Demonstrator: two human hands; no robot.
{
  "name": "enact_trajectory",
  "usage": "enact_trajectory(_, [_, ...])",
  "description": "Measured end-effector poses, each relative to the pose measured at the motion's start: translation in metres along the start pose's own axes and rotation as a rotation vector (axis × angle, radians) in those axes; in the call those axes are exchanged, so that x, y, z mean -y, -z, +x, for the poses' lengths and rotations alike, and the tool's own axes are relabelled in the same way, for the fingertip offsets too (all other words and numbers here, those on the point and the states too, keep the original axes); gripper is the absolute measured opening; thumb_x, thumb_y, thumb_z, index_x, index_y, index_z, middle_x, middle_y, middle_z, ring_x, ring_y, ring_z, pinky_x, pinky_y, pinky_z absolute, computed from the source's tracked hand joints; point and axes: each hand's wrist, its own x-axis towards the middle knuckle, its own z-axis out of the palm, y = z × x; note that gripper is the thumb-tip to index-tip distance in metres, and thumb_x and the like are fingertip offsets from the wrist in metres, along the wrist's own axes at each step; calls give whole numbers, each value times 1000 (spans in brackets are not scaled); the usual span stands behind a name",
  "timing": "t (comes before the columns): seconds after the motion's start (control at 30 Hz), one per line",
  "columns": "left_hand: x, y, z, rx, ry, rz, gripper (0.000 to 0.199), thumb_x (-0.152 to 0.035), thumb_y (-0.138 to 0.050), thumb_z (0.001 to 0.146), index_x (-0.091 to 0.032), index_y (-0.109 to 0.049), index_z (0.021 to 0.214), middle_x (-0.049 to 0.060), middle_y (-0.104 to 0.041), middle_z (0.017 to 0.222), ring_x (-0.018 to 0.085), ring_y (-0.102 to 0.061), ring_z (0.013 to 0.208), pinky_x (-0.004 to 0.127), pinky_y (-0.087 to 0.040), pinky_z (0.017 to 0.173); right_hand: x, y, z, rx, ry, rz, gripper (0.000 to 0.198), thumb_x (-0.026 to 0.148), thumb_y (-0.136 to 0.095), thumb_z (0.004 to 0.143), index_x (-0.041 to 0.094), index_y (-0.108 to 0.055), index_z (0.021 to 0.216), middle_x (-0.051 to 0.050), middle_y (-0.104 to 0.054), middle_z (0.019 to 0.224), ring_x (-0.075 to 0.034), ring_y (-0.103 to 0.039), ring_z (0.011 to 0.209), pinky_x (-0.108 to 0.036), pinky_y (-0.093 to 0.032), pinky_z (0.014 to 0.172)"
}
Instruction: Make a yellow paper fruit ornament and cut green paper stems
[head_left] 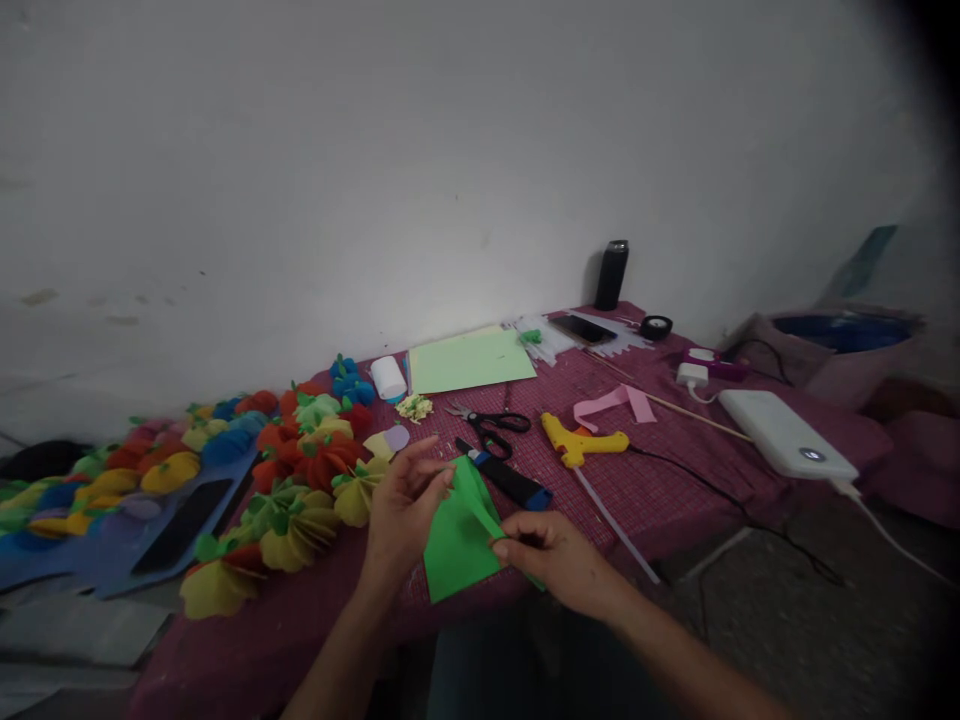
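A bright green sheet of paper (456, 552), folded over along its right side, is held up between my two hands above the front edge of the table. My left hand (405, 505) has its thumb and forefinger pinched at the sheet's upper left edge, its other fingers loosely curled. On the right side, my right hand (551, 560) grips the folded edge between thumb and fingers. Just behind the paper lie a black and blue utility knife (514, 482) and open-bladed black scissors (491, 425). A yellow glue gun (581, 440) with a glue stick rests to the right.
Several colourful folded-paper pumpkins (300, 520) crowd the table's left. Behind are light green sheets (472, 360), a white roll (388, 378) and a phone (583, 329). Rightward lie a pink strip (615, 403), a thin stick (697, 412), a white power bank (787, 435) and trailing cables. A black bottle (612, 275) stands by the wall.
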Motion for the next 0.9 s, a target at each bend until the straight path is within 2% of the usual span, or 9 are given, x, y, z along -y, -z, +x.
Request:
enact_trajectory(0.1, [6,-6,-1,-57,53,-85,45,-30,-70,70,-19,-52,110,4,-68,89,13,-64,71,24,-50,64,-1,2,-3,-50,-44,18,32,41,-56,81,15,-62,64,5,-48,54,-7,-38,49,-21,-27,47])
enact_trajectory(0.2, [13,-15,-8,-95,203,-267,48,-36,-63,78,-22,-46,121,10,-61,114,19,-65,89,30,-50,75,-2,1,-1,-162,-94,121,32,45,-56,79,16,-63,69,3,-56,57,-8,-44,50,-20,-31,49])
enact_trajectory(0.3, [21,-26,-21,-14,414,-328,49,-41,-65,76,-16,-53,117,13,-66,102,22,-65,89,32,-49,75,-6,-4,3,-193,-93,151,35,47,-55,79,15,-64,69,3,-55,55,-8,-44,48,-19,-30,47])
enact_trajectory(0.4, [28,-34,-29,64,420,-222,41,-41,-71,69,-12,-65,97,11,-70,88,22,-65,84,28,-49,69,-11,-11,3,-147,-101,147,37,48,-55,79,15,-64,66,4,-53,52,-7,-42,45,-19,-30,44])
enact_trajectory(0.53, [28,-39,-31,27,467,-172,35,-40,-75,62,-12,-70,83,9,-70,77,20,-65,70,24,-47,56,-14,-10,-6,-68,-94,125,43,49,-45,86,14,-65,70,0,-59,58,-10,-50,49,-20,-37,47])
enact_trajectory(0.63, [24,-39,-29,14,538,-276,34,-38,-77,60,-12,-69,81,9,-69,74,18,-64,65,24,-48,56,-15,3,-16,-157,36,-39,36,41,-38,91,17,-65,92,-3,-65,74,-14,-59,61,-24,-46,57])
enact_trajectory(0.73, [21,-39,-29,32,564,-309,33,-36,-77,61,-12,-69,81,8,-69,73,16,-64,64,24,-48,60,-16,19,-23,-286,299,-367,26,26,-43,90,23,-58,110,-7,-63,103,-18,-59,93,-32,-47,80])
enact_trajectory(0.8, [22,-41,-30,51,560,-317,32,-35,-77,62,-12,-69,82,7,-68,72,15,-63,62,23,-47,58,-15,25,-24,-257,464,-549,29,19,-44,89,26,-57,113,-8,-56,117,-19,-52,108,-36,-43,89])
enact_trajectory(0.9, [24,-46,-35,90,541,-316,32,-37,-77,61,-12,-70,80,5,-67,68,14,-60,59,22,-45,54,-13,24,-23,-162,601,-702,26,19,-49,87,30,-60,108,-6,-53,122,-19,-50,107,-36,-44,87])
